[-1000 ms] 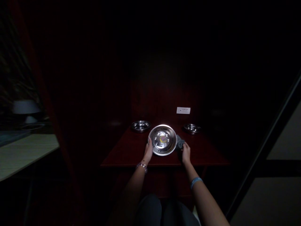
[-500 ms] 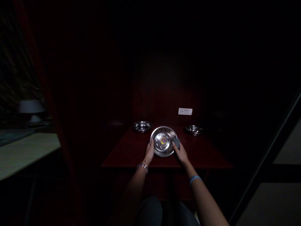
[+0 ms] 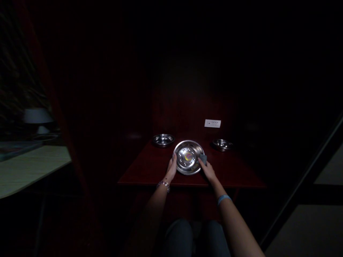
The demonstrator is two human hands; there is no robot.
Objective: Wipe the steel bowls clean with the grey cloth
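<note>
A shiny metal bowl (image 3: 184, 165) with a yellow and pink sticker inside its base is tilted toward me above the dark red table. My left hand (image 3: 171, 169) grips its left rim, the thumb on the inner side and the fingers mostly hidden behind. At the right rim, my right hand (image 3: 208, 170) pinches a small grey-green cloth or sponge (image 3: 203, 158) against the bowl. I cannot make out which of the two it is. Whether the bowl's lower edge touches the table is unclear.
Two more metal bowls stand on the table (image 3: 150, 171), one at the back left (image 3: 163, 140) and one at the back right (image 3: 222, 145). A white wall socket (image 3: 212, 123) sits behind. At far left, a lamp (image 3: 38, 116) stands by a pale tabletop (image 3: 40, 167).
The view has shifted slightly, so the scene sits a little higher. My right hand and the grey-green piece have moved slightly along the bowl's right rim; my left hand keeps its grip.
</note>
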